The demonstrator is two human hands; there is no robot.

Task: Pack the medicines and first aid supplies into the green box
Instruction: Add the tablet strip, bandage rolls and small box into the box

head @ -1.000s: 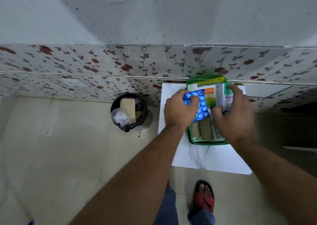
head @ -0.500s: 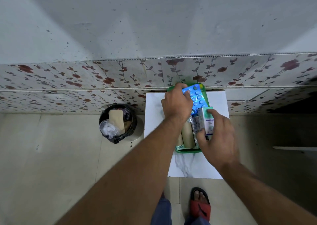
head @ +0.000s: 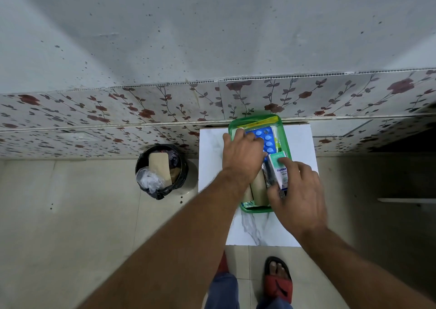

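Note:
The green box sits on a small white marble-top table, against the wall. My left hand lies over the box's left half, pressing a blue blister pack of pills flat into the far end. My right hand grips a small white and green medicine carton upright at the box's right side. Two beige bandage rolls lie in the near part of the box, next to a foil strip. Other packets under the hands are mostly hidden.
A black bin lined with a bag and holding paper and plastic stands on the floor left of the table. Floral wall tiles run behind. My feet, one in a red sandal, are just below the table's near edge.
My left hand has lowered the blue blister pack from raised to flat in the box's far end. My right hand brought the carton down toward the box's near right side.

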